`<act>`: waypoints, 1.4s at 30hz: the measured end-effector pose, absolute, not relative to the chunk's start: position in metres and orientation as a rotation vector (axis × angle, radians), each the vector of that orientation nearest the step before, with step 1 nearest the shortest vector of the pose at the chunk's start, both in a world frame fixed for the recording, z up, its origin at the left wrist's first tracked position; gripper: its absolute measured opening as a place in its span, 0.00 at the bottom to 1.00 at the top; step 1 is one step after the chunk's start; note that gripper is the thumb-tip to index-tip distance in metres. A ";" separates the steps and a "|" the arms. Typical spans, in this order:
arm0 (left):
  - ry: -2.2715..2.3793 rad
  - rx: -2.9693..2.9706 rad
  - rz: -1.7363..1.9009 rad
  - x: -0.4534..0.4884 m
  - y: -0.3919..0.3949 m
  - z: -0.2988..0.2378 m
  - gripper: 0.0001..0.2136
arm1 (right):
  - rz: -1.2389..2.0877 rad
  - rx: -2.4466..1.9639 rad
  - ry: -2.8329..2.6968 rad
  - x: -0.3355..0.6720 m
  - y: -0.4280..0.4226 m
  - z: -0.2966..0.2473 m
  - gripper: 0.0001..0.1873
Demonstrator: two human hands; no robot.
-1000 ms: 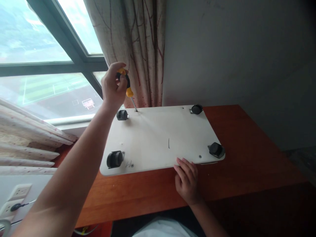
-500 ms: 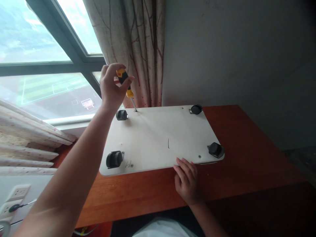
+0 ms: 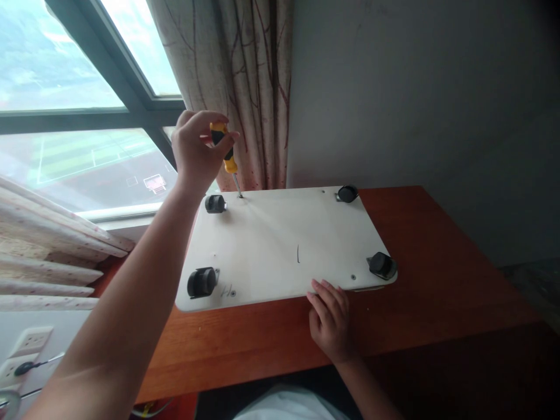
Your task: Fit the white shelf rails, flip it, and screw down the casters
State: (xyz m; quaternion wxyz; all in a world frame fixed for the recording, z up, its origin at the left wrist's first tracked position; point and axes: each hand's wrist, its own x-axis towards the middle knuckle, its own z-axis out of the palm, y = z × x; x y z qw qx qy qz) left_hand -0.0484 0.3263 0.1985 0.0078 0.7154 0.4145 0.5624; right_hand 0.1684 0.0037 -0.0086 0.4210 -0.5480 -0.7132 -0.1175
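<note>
A white board (image 3: 280, 245) with black caster wheels at its corners lies upside down on a reddish wooden table (image 3: 437, 280). My left hand (image 3: 196, 151) is closed round the handle of a yellow and black screwdriver (image 3: 224, 153). The screwdriver tip rests on a screw at the board's far left corner, beside a caster (image 3: 214, 203). My right hand (image 3: 330, 318) lies on the table with its fingers pressed against the board's near edge, holding nothing.
Other casters sit at the near left (image 3: 202, 282), far right (image 3: 347, 193) and near right (image 3: 382, 265) corners. A patterned curtain (image 3: 245, 87) hangs behind the board, next to a window (image 3: 65, 116). Wall sockets (image 3: 30, 344) are at lower left.
My left hand has turned its grip on the screwdriver handle and shifted slightly left. The tip stays on the same screw. The right hand and the board have hardly moved.
</note>
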 end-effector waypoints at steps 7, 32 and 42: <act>1.184 2.223 1.750 -0.051 0.330 0.193 0.15 | -0.304 -1.383 -1.782 0.169 0.004 -0.010 0.22; 1.179 2.194 1.751 -0.057 0.332 0.185 0.18 | -0.307 -1.367 -1.780 0.170 0.005 -0.012 0.23; 1.384 2.166 1.773 -0.055 0.326 0.197 0.16 | -0.297 -1.382 -1.773 0.168 0.004 -0.008 0.22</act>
